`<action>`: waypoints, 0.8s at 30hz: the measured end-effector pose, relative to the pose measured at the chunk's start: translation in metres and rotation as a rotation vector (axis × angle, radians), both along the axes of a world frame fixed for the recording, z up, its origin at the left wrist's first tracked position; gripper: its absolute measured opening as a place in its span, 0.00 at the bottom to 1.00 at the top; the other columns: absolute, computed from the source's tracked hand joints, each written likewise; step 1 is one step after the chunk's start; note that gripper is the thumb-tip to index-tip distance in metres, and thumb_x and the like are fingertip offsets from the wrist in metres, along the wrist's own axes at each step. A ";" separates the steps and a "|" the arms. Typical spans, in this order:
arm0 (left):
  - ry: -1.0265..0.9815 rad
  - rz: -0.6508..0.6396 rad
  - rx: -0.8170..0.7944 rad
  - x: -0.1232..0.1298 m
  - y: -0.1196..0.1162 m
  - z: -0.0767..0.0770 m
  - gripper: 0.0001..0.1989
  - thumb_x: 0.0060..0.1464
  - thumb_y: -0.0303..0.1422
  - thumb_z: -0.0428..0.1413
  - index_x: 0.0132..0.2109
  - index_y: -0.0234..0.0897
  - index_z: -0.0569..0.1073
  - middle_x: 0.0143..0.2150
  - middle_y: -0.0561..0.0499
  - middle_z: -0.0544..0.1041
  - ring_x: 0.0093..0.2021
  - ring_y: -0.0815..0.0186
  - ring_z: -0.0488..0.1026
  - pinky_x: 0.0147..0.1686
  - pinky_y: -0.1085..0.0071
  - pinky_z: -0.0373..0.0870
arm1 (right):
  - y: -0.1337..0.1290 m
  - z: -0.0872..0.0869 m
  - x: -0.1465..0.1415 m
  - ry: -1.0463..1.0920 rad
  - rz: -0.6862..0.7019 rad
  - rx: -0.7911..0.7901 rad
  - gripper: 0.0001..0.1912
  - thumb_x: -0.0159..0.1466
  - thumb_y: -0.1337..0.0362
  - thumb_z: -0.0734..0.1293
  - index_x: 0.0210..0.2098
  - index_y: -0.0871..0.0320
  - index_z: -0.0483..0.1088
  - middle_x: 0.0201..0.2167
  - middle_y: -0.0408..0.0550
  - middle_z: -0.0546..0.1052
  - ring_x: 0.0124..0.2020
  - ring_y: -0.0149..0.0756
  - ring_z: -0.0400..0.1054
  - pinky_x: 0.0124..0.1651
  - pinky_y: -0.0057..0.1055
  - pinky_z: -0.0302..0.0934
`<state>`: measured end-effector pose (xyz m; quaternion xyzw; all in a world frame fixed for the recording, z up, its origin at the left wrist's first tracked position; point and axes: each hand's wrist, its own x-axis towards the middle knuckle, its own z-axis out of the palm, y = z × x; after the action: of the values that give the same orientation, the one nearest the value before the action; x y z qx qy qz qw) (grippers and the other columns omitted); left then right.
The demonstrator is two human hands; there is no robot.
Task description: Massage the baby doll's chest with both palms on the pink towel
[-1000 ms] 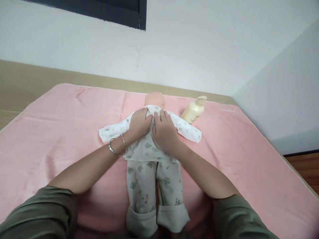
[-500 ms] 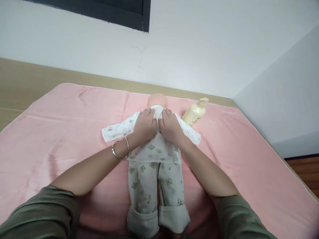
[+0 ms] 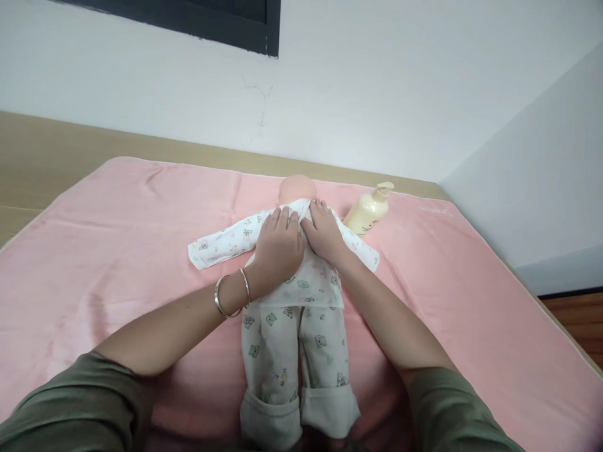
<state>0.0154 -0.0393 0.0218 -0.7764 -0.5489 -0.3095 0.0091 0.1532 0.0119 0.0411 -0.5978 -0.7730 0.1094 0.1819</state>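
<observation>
A doll (image 3: 298,188) in a white printed top (image 3: 306,285) and matching trousers (image 3: 277,351) with turned-up cuffs lies on a pink sheet, its sleeves spread to both sides. My left hand (image 3: 280,248) rests on the left part of the chest, fingers stretched toward the shoulder. On the right part of the chest, my right hand (image 3: 325,233) lies with its fingertips near the collar. Both hands are flat on the cloth, thumbs close to the middle. The doll's face is not visible.
A cream pump bottle (image 3: 367,212) leans beyond the right sleeve. The pink sheet (image 3: 141,251) covers a wooden surface (image 3: 61,147) that meets a white wall (image 3: 358,94). A dark frame (image 3: 226,25) is on the wall at the top.
My left hand has shifted slightly right and down on the chest. My right hand's fingers have moved a little up toward the collar, whose edge looks rearranged.
</observation>
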 end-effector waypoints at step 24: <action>-0.023 0.017 -0.087 -0.007 0.016 0.005 0.18 0.63 0.30 0.43 0.53 0.30 0.72 0.54 0.34 0.75 0.57 0.48 0.70 0.61 0.50 0.65 | -0.013 0.006 -0.002 -0.118 -0.006 0.142 0.20 0.70 0.60 0.56 0.50 0.69 0.70 0.49 0.66 0.77 0.53 0.56 0.68 0.61 0.50 0.61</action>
<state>0.0082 -0.0231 0.0263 -0.7679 -0.5684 -0.2940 -0.0283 0.1510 -0.0010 0.0470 -0.5911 -0.7864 0.0183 0.1784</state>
